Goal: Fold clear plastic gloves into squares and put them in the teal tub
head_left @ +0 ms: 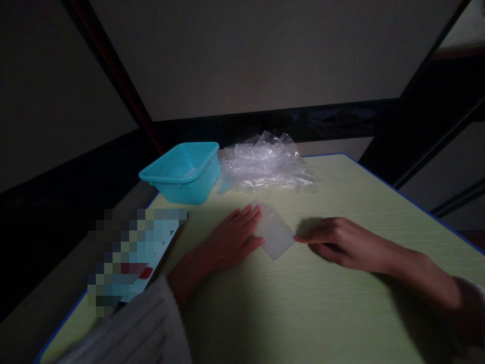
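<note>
A small clear plastic bag [276,235] lies flat on the table, turned so its corners point up, down and sideways. My left hand [237,238] rests flat over the bag's left side, fingers stretched out and thumb apart. At the opposite corner, the index fingertip of my right hand [341,241] touches the bag. That finger is stretched out, the other fingers are curled beneath, and a gap shows under it. Beyond the hands sits a loose heap of clear plastic bags [267,159].
A turquoise plastic basin [182,189] stands at the table's back left, with something small and pale inside. Left of my forearm lies a flat, partly pixelated object [151,253]. The pale green table [322,313] has a blue edge, and a wall panel [257,60] rises behind it.
</note>
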The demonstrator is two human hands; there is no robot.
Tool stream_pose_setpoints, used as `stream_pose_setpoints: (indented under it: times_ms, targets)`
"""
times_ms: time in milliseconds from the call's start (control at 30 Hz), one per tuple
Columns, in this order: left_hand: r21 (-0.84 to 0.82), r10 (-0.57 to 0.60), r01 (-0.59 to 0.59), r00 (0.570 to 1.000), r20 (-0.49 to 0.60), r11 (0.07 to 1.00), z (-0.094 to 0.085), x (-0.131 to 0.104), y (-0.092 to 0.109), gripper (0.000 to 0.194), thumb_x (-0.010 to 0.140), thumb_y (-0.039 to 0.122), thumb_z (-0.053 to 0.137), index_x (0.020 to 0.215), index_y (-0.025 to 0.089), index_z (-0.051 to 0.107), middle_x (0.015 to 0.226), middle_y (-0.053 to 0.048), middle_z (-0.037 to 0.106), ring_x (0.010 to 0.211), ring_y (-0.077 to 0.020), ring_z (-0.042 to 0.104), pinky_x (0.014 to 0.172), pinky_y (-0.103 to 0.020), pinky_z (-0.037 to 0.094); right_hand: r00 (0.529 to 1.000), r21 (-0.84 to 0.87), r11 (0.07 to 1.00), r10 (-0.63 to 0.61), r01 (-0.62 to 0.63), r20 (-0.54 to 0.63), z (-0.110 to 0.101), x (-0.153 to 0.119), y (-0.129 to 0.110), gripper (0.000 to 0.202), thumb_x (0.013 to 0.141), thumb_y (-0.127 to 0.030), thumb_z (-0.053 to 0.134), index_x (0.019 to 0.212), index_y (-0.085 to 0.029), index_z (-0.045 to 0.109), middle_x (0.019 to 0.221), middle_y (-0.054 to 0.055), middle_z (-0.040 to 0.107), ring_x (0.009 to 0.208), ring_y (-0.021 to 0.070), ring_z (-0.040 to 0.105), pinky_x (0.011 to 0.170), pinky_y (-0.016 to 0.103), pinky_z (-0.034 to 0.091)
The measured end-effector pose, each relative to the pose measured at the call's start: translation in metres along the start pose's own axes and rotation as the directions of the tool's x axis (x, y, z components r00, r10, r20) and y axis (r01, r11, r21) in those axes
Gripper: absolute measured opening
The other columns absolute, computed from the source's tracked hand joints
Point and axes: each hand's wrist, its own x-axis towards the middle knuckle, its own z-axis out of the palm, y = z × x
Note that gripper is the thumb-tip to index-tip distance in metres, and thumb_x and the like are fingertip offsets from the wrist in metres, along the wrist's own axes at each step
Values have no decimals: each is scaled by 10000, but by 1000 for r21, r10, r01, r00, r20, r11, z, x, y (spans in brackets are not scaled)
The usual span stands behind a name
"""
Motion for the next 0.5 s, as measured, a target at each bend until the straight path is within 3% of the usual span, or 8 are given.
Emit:
stream_pose_setpoints:
  times_ms: [167,300,433,500]
  targets:
    - [92,-57,59,998,-21,994,-2,-2,-9,559,913,393,314,1369,77,244,1463,-163,220,1361,-259,156,1079,-472,197,1000,-71,997,-17,18,10,0,0,-1,328,856,-140,391,1026,-150,670,795,77,692,660,168,624,586,287,443]
    - [170,3,22,989,-148,985,-4,-3,-2,532,892,350,392,1329,56,321,1440,-176,278,1344,-267,220,1077,-470,215,993,-186,977,-114,104,-41,1,0,0,323,911,-182,353,1017,-149,657,763,56,685,648,160,606,583,290,418]
    - [184,146,-82,919,-366,979,-3,-6,18,306,881,225,399,1122,98,537,1238,-147,542,1144,-228,492,983,-387,378,962,-374,909,-243,182,-122,0,1,1,350,952,-226,318,912,-145,656,678,32,652,583,141,554,561,292,377]
    - [171,200,-142,900,-389,975,-1,-8,29,245,873,192,395,1014,127,585,1084,-111,622,994,-210,563,879,-358,446,949,-463,866,-282,190,-137,-1,2,0,381,955,-221,313,791,-155,650,621,22,604,562,136,516,535,292,343]
